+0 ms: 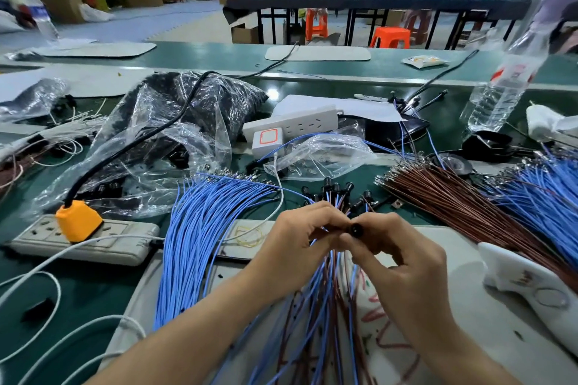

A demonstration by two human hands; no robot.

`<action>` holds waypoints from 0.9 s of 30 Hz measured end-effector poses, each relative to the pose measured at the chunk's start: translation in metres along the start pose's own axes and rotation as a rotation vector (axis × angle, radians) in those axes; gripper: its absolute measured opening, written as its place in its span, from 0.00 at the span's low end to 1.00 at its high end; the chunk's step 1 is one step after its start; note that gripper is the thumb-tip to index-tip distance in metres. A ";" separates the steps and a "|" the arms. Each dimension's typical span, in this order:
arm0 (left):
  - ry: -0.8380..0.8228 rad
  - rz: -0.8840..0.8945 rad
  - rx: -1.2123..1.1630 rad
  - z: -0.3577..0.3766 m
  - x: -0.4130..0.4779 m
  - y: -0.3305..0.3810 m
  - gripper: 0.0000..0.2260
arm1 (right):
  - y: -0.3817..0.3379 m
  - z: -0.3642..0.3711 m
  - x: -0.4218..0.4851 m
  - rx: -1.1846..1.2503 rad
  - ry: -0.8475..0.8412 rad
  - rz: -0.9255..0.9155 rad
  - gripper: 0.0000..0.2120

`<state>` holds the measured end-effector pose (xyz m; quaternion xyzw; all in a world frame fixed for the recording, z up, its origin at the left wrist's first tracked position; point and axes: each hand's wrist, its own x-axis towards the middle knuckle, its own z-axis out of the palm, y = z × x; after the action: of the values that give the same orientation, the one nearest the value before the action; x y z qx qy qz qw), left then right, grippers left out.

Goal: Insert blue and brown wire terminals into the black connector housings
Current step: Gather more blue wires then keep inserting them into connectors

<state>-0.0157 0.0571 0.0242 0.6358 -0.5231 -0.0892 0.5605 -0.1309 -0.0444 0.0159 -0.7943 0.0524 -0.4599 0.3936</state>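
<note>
Green worktop (200,55) is carrying loose wire bundles. Left hand (300,237) and right hand (397,256) are meeting fingertip to fingertip, both pinching one black connector (356,229) between them. Blue wires (200,228) are lying left of the hands, brown wires (453,203) to their right.

Bright, even indoor light — edges bowed and smeared, centre sharp.
</note>
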 end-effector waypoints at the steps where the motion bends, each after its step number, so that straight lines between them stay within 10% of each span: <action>1: -0.005 -0.007 0.008 0.000 0.000 -0.001 0.06 | 0.001 0.001 0.000 -0.017 -0.004 0.008 0.07; 27: -0.002 -0.071 -0.018 0.001 0.000 -0.003 0.11 | 0.000 -0.001 -0.002 -0.098 0.020 -0.051 0.08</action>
<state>-0.0149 0.0564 0.0217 0.6487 -0.5001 -0.1144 0.5621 -0.1326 -0.0439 0.0147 -0.8091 0.0584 -0.4745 0.3418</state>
